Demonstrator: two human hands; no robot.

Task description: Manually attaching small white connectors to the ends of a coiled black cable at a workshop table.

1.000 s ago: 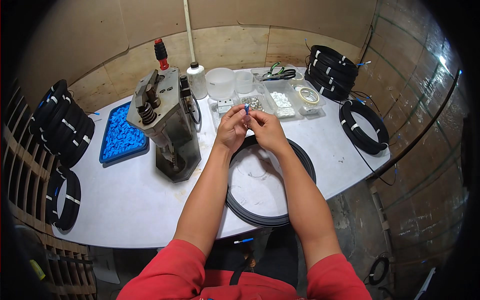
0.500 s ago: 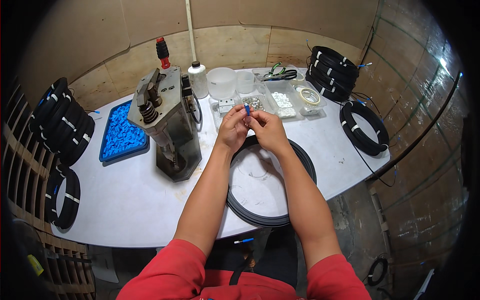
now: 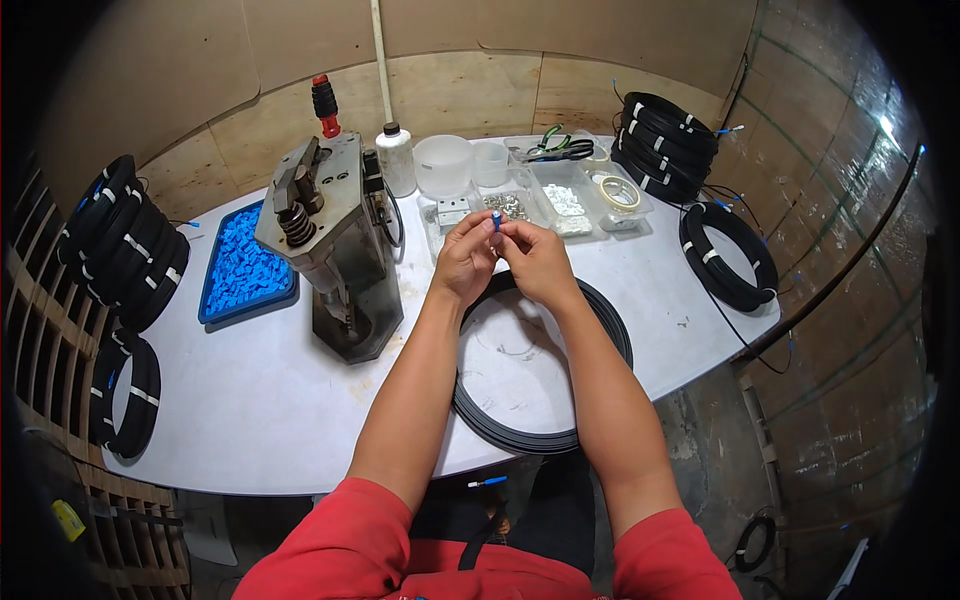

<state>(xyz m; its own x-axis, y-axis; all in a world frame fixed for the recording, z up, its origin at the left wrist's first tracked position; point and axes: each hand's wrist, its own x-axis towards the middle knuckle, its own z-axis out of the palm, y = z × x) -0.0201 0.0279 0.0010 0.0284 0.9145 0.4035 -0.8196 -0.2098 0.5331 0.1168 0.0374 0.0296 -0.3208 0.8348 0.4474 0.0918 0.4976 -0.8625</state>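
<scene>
Above the far rim of a black cable coil [image 3: 470, 418], my left hand [image 3: 466, 262] and my right hand [image 3: 538, 264] meet fingertip to fingertip. Both pinch a small blue connector [image 3: 497, 224] standing upright, with a pale tip showing at its top. My fingers hide its lower part, so whether the cable runs into it cannot be seen. The coil lies flat on the white table [image 3: 250, 400], between my forearms. Below the table's front edge, another blue connector [image 3: 490, 482] with a white end shows in front of my lap.
A metal press [image 3: 355, 260] stands left of my arms, beside a blue tray [image 3: 207, 314] of blue pieces. Behind my hands are clear bins [image 3: 630, 226] of small parts, green-handled pliers [image 3: 555, 143], a white bottle [image 3: 396, 165] and a tape roll [image 3: 620, 194]. Cable coils [image 3: 665, 140] stand at both sides.
A pale tip now shows on top of the blue connector between my fingertips, where its top looked all blue before. My hands have barely shifted.
</scene>
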